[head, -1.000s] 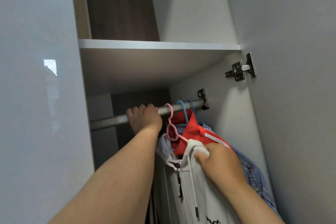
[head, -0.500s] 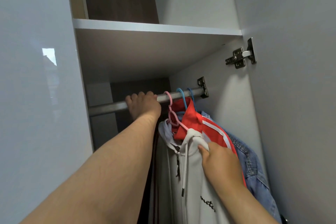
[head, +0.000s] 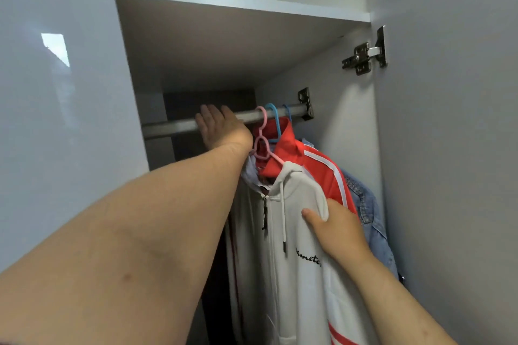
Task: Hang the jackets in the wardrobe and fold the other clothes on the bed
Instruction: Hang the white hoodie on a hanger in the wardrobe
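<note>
A white zip hoodie [head: 297, 274] hangs from a pink hanger [head: 262, 131] on the metal wardrobe rail [head: 168, 127]. Behind it a red jacket with white stripes [head: 316, 165] hangs on a blue hanger [head: 273, 117], and a blue denim jacket [head: 370, 216] hangs furthest right. My left hand [head: 220, 127] is at the rail just left of the pink hook, fingers straight and lifted off the bar. My right hand [head: 336, 228] grips the hoodie's right shoulder, thumb on the front of the cloth.
A white shelf [head: 238, 1] runs above the rail. The glossy grey wardrobe panel [head: 61, 92] stands on the left and the open door with its metal hinge [head: 364, 54] on the right. Dark clothing hangs in shadow left of the hoodie.
My left hand has let go of the rail and its fingers have straightened. My right hand has slid lower down the hoodie's shoulder. The view has tilted down.
</note>
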